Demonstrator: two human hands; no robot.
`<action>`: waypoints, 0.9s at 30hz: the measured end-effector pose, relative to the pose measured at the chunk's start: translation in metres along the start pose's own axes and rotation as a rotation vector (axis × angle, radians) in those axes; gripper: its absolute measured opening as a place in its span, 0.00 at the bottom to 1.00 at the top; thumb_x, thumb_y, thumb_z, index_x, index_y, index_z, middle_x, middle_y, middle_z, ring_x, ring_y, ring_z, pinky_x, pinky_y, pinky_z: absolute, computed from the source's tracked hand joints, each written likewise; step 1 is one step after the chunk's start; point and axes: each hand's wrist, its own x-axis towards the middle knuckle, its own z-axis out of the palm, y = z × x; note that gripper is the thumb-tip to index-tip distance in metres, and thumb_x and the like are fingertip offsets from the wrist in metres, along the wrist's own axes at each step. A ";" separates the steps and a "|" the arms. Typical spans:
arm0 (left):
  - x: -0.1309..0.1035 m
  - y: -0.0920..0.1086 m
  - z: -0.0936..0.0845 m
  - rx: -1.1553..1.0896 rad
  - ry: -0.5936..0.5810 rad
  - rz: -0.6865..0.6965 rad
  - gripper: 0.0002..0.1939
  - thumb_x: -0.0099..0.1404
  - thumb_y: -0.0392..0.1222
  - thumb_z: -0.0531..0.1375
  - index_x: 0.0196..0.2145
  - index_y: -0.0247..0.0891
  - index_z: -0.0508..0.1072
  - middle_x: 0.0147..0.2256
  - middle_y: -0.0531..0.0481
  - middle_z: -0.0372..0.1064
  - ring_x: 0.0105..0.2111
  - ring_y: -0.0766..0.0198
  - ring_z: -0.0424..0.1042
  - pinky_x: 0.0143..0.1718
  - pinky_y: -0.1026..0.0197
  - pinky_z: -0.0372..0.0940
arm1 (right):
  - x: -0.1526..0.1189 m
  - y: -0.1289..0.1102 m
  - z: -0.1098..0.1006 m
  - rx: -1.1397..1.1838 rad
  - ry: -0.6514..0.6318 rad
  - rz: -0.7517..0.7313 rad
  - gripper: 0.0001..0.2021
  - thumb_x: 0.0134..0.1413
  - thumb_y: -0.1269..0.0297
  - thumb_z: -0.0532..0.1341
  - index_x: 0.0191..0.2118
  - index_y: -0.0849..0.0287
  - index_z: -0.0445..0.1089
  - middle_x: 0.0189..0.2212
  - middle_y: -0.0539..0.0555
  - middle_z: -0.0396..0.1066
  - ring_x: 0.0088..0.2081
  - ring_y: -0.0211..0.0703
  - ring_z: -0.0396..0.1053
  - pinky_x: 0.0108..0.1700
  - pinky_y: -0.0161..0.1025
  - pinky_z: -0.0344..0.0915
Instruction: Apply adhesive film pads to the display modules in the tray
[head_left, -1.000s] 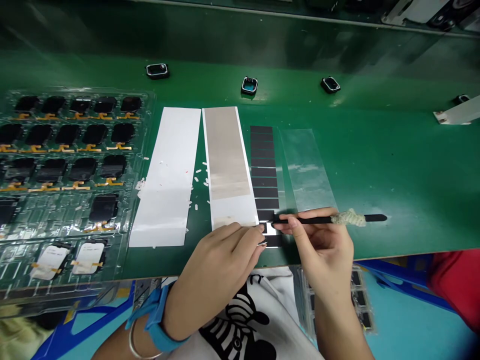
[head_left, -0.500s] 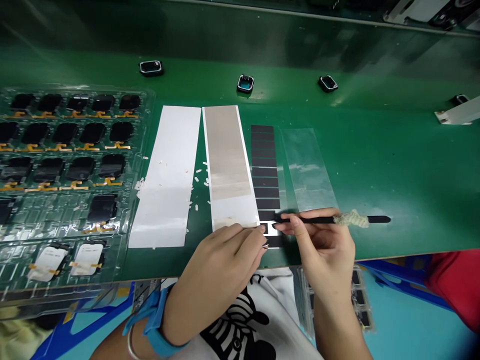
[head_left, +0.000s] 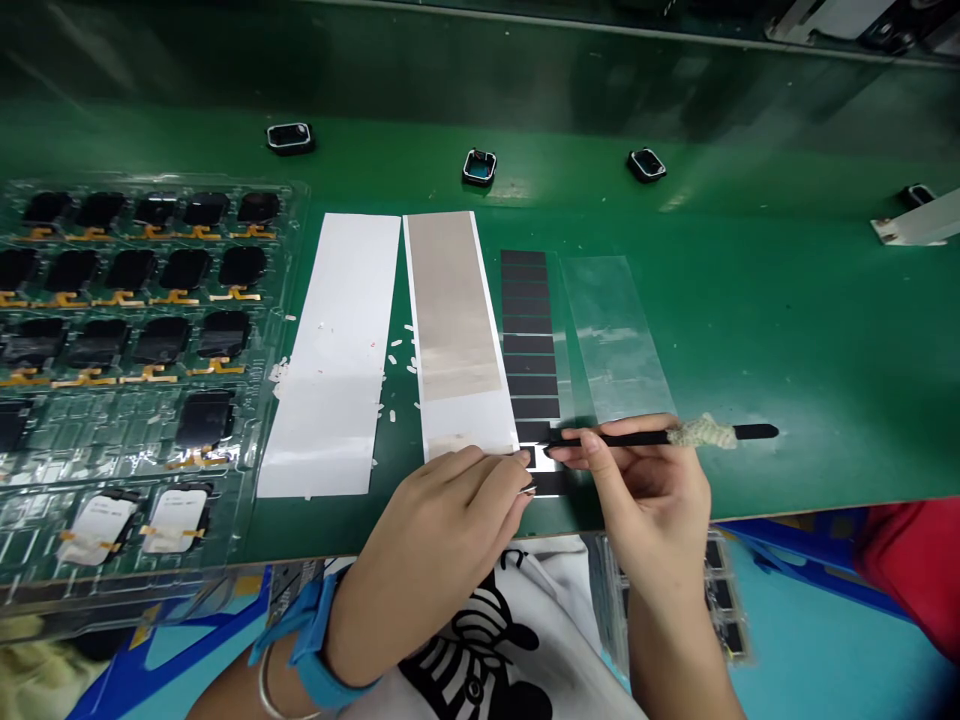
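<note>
My left hand (head_left: 450,530) lies over the lower end of a white sheet with a grey-beige panel (head_left: 454,310). Its thumb and fingertips are pressed together at the lower part of a strip of black rectangular pieces (head_left: 530,350); what they pinch is hidden. A small black-framed piece (head_left: 531,457) shows beside the fingertips. In my right hand (head_left: 645,490) is a slim black stick-like tool (head_left: 637,438) with a pale wrapping (head_left: 703,432), held nearly level. The tool's left end is over the strip, close to my left fingertips.
A plain white sheet (head_left: 330,350) lies left, with white scraps (head_left: 392,360) beside it. Farther left, a clear tray (head_left: 247,400) holds several black screens. A clear film (head_left: 619,340) lies right of the strip. Several watch cases (head_left: 479,167) sit along the back.
The watch cases at the back have shifted slightly left. My hands and the black tool have hardly moved.
</note>
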 end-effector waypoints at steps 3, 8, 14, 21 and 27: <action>-0.001 -0.001 0.000 -0.009 -0.007 -0.003 0.04 0.72 0.33 0.54 0.44 0.35 0.65 0.38 0.46 0.74 0.39 0.57 0.73 0.41 0.50 0.74 | 0.000 0.000 0.000 0.008 -0.001 -0.013 0.06 0.56 0.68 0.66 0.38 0.57 0.68 0.34 0.51 0.74 0.31 0.41 0.79 0.35 0.36 0.79; -0.001 -0.001 0.000 -0.006 0.004 0.005 0.03 0.72 0.33 0.53 0.43 0.35 0.65 0.37 0.47 0.73 0.39 0.57 0.73 0.41 0.49 0.74 | 0.000 -0.001 0.001 -0.004 -0.011 -0.015 0.07 0.56 0.67 0.66 0.38 0.58 0.67 0.34 0.52 0.75 0.30 0.40 0.78 0.35 0.36 0.79; 0.000 -0.002 0.002 -0.094 0.003 -0.051 0.05 0.72 0.33 0.54 0.43 0.36 0.67 0.38 0.46 0.74 0.39 0.58 0.73 0.41 0.51 0.73 | 0.001 -0.001 0.000 0.018 0.048 -0.008 0.07 0.56 0.67 0.66 0.37 0.56 0.67 0.32 0.51 0.75 0.28 0.42 0.79 0.32 0.37 0.79; 0.009 -0.006 -0.005 -0.470 0.156 -0.314 0.04 0.64 0.34 0.62 0.35 0.42 0.77 0.27 0.55 0.73 0.25 0.69 0.69 0.23 0.67 0.64 | 0.001 -0.009 -0.002 0.117 0.172 -0.027 0.07 0.56 0.68 0.66 0.37 0.56 0.66 0.30 0.51 0.76 0.28 0.41 0.78 0.32 0.37 0.78; 0.008 -0.010 -0.012 -0.570 0.195 -0.354 0.09 0.68 0.38 0.59 0.44 0.41 0.78 0.31 0.52 0.76 0.27 0.67 0.71 0.29 0.65 0.68 | -0.007 -0.035 0.022 0.225 0.175 -0.238 0.07 0.58 0.74 0.62 0.37 0.54 0.65 0.31 0.49 0.70 0.34 0.42 0.78 0.37 0.43 0.79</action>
